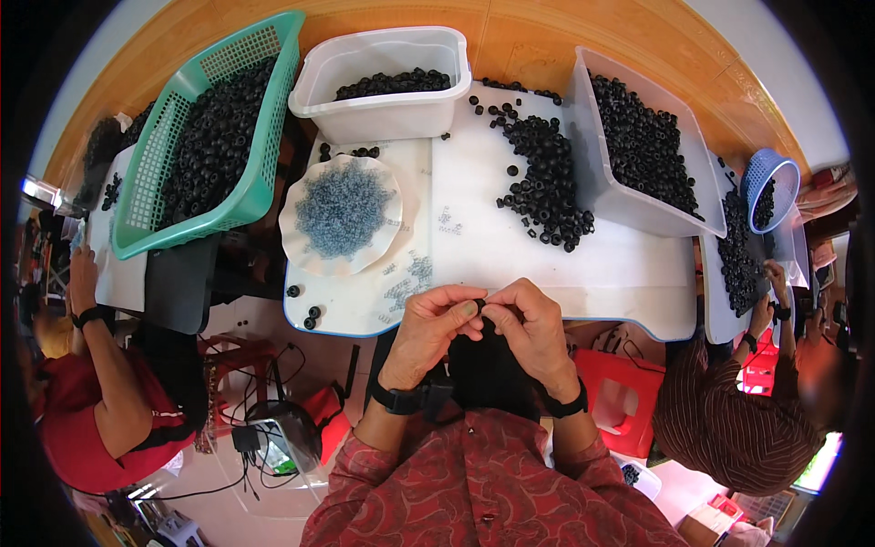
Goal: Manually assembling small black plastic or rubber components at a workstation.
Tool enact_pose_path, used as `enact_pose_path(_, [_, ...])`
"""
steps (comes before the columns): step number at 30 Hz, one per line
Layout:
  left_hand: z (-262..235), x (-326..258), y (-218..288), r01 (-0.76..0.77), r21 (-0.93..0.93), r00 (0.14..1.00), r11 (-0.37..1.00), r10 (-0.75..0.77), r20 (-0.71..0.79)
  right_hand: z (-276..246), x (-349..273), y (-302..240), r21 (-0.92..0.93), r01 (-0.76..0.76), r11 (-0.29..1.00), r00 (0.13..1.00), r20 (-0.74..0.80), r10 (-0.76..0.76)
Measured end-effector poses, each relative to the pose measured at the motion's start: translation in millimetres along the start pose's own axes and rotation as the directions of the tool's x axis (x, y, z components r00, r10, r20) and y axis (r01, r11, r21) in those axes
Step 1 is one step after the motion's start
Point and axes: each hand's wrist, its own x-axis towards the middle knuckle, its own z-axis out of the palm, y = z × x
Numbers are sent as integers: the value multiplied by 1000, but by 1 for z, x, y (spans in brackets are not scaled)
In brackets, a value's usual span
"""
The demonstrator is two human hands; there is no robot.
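Close to the table's front edge, my left hand (427, 335) and my right hand (533, 333) meet. Thumbs and fingertips of both pinch one small black round part (480, 304), mostly covered by the fingers. Left of the hands, a white scalloped plate (289, 223) carries a heap of tiny translucent bluish rings (342, 210). More of these rings (412, 278) lie loose beside the plate. A heap of black hollow round parts (544, 173) spreads over the white tabletop (629, 278) beyond my right hand. A few black parts (313, 317) sit at the left front corner.
A green basket (239, 211), a white tub (387, 120) and a translucent bin (597, 182) hold black parts along the far side. At far right is a blue basket (761, 169). Co-workers sit at left (118, 406) and right (738, 410). A red stool (620, 397) stands below.
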Motion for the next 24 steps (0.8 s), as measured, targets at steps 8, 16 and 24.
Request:
enact_pose_path(8, [-1, 0, -8, 44, -177, 999, 983, -38, 37, 3, 1, 9, 237, -117, 964, 993, 43, 110])
enact_pose_path(16, [3, 0, -6, 58, -273, 998, 960, -51, 33, 5, -2, 2, 240, -83, 967, 996, -1, 85])
enact_pose_path(24, [7, -3, -9, 22, -163, 1000, 986, -25, -14, 10, -1, -7, -210, 125, 970, 980, -124, -153])
